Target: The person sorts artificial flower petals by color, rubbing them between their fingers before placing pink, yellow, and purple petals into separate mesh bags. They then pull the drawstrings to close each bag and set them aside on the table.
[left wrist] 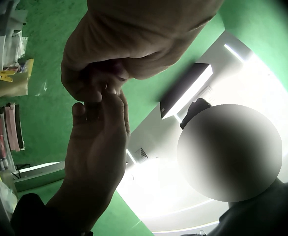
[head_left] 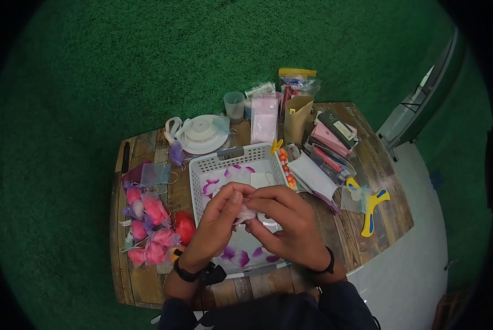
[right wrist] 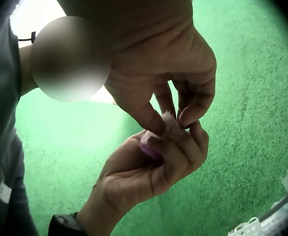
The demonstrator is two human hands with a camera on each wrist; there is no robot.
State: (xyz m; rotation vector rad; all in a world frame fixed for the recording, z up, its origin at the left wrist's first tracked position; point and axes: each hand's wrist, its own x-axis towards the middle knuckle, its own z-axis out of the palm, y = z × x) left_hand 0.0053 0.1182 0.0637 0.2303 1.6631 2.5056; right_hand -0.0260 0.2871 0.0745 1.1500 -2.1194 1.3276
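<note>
Head view: pinching a small pale bundle (head_left: 245,214) between 2 sets of curled fingertips, with the left hand (head_left: 220,220) on 1 side and the right hand (head_left: 288,225) on the other. In the right wrist view, cradled in the curled left fingers and nipped from above by the right thumb and fingers, with a pinkish-purple patch low on the bundle. In the left wrist view, mostly hidden behind knuckles; impossible to tell exactly what kind of thing.

Around the 2 wrists, dark bands (head_left: 330,261). Below the fingers, apart from the bundle, a white perforated basket (head_left: 202,165) with purple petal shapes (head_left: 236,256) across the bottom. At the far right corner, a yellow clip (head_left: 277,146); just beside the right wall, a red-and-orange flowered strip (head_left: 286,170).

To the left, a heap of pink pouches (head_left: 155,212), with a red pouch (head_left: 185,228) next to it. Behind the basket, a white reel (head_left: 200,132), a frosted cup (head_left: 234,107) and a brown paper bag (head_left: 297,121). To the right, white sheets (head_left: 315,176) and a yellow-and-blue toy (head_left: 371,212) with 3 arms. Under all this, a wooden table (head_left: 392,190); farther out, green carpet (head_left: 147,66).
</note>
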